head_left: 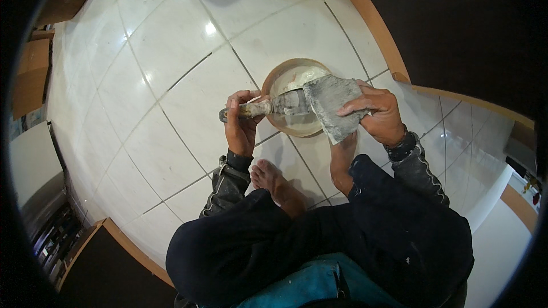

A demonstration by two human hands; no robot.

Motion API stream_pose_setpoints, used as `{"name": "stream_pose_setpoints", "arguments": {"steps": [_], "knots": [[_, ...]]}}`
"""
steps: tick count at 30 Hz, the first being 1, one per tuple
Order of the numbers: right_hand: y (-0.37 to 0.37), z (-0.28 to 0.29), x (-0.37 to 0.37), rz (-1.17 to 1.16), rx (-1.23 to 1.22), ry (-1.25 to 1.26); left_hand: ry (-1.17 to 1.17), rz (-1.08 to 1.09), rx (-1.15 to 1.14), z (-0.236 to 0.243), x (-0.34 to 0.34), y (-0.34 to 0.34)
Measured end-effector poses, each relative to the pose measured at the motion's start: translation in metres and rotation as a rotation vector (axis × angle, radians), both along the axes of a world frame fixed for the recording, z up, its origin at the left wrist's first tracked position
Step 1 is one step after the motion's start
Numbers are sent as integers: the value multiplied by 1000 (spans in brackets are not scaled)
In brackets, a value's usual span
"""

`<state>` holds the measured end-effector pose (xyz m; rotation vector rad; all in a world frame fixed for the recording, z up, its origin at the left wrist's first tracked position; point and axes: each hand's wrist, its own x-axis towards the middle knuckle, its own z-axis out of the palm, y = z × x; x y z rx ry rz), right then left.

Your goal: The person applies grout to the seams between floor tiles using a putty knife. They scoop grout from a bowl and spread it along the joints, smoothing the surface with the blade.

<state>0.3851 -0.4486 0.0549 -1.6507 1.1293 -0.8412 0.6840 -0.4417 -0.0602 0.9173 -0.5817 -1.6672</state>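
Note:
My left hand (242,124) is closed round the worn, paste-smeared handle of a putty knife (289,102), whose short wide blade points to the right. In my right hand (381,113) is a grey, roughly square flat piece (331,101) streaked with whitish residue; I cannot tell its material. The blade's tip meets or nearly meets the left edge of that piece. Below both lies a round tan bowl (274,75) with wet white paste (311,73) inside. The grey piece hides part of the bowl's right side.
White glossy floor tiles (171,40) with dark joints spread around the bowl. My bare feet (273,179) are close to its near side. Dark, wood-edged furniture (445,28) stands at the far right, and another dark panel (108,268) at the lower left. A cardboard box (31,77) is at the left.

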Motion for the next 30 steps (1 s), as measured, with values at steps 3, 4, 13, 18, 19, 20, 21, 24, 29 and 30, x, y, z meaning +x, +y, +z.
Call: {"name": "stream_pose_setpoints", "arguments": {"steps": [3,4,13,18,19,20,21,24,29,30], "knots": [[-1,0,-2,41,-59,-16,0,8,9,1,0,1],[-1,2,-1,43,-94,-24,1,6,4,1,0,1],[-1,15,4,79,-136,-25,9,20,10,3,1,-1],[0,15,2,98,-113,-61,16,26,20,-1,1,-1],[0,15,2,101,-134,-56,13,25,19,0,2,-1],[-1,15,2,104,-155,-52,9,25,17,0,2,0],[-1,16,3,105,-154,-53,9,27,18,0,3,0],[0,17,5,96,-154,-34,3,30,26,0,3,-1],[0,12,4,83,-163,-22,41,44,18,3,1,-2],[0,12,3,86,-163,-23,40,47,18,3,1,-2]]}}
